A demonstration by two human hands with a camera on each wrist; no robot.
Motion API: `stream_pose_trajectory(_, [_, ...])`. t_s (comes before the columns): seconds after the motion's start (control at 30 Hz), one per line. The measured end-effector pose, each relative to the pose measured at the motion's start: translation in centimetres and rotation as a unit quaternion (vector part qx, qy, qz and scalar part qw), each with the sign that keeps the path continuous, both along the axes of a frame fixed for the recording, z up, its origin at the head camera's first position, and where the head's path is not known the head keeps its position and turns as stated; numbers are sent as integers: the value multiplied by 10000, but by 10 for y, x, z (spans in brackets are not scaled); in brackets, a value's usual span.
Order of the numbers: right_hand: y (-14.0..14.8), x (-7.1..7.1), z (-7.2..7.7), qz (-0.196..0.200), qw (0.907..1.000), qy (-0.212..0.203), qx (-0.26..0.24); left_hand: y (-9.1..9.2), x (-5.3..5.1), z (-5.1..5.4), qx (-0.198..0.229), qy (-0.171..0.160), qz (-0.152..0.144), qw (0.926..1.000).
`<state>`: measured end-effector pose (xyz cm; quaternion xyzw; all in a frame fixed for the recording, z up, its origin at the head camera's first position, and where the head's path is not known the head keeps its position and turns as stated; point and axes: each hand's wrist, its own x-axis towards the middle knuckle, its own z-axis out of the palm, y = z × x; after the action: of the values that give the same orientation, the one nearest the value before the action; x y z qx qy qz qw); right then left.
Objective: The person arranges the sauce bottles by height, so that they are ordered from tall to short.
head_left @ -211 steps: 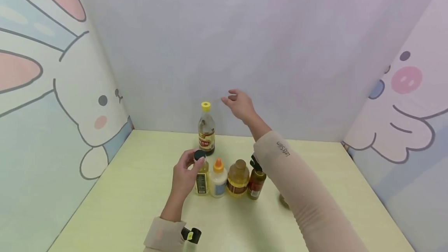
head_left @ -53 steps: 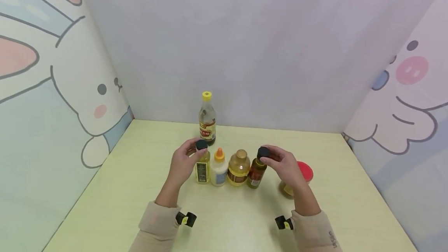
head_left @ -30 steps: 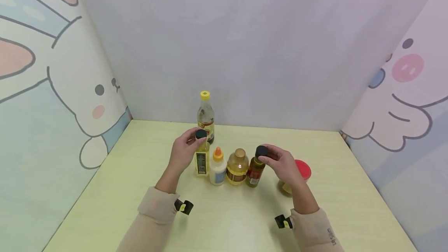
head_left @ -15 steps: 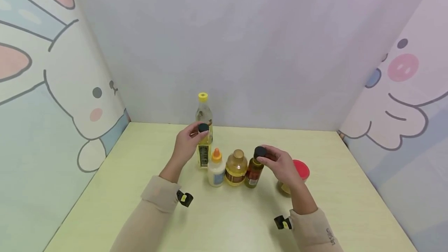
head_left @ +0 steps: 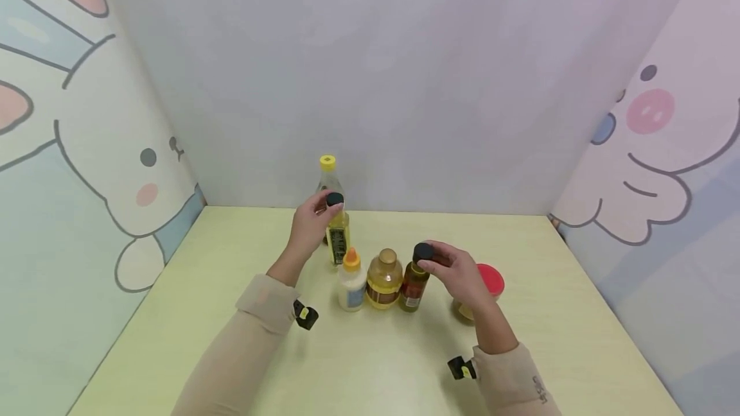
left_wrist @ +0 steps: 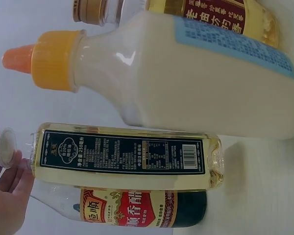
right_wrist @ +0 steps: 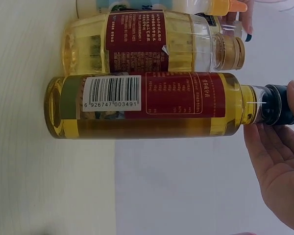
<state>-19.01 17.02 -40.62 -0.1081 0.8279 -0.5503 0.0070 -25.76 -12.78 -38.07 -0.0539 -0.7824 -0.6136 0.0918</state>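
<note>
In the head view my left hand (head_left: 308, 226) pinches the dark cap of a slim bottle of yellow oil (head_left: 338, 239). That bottle stands in front of the yellow-capped vinegar bottle (head_left: 327, 178) and partly hides it; the left wrist view shows its dark label (left_wrist: 122, 152). My right hand (head_left: 457, 275) grips the black cap of a red-labelled oil bottle (head_left: 413, 287), upright on the table. Between the two held bottles are a white bottle with an orange tip (head_left: 351, 284) and a round oil bottle with a tan cap (head_left: 384, 280).
A jar with a red lid (head_left: 490, 279) stands to the right, partly behind my right hand and wrist. The pale yellow table (head_left: 370, 364) meets a grey back wall (head_left: 405, 82). Cartoon-printed side walls rise at left and right.
My left hand has moved the slim oil bottle away from the row, back toward the vinegar bottle. My right hand, once above the back of the table, now grips the red-labelled bottle's cap.
</note>
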Motion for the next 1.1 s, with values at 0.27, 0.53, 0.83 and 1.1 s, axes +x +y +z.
stream_pose_trajectory(0.27, [0, -2, -2, -63, 9999, -85, -53, 8, -14, -1, -80, 34, -66, 9999])
stream_pose_trajectory(0.53, [-1, 0, 0, -37, 9998, -59, -165, 18, -26, 1, -316, 58, -214, 9993])
stream_pose_trajectory(0.83, [-2, 1, 1, 4, 9998, -27, -204, 27, -41, 0, -338, -15, -208, 9992])
stream_pose_trajectory(1.1, [-3, 2, 1, -39, 9998, -62, -185, 34, -53, -5, -602, -33, -179, 9980])
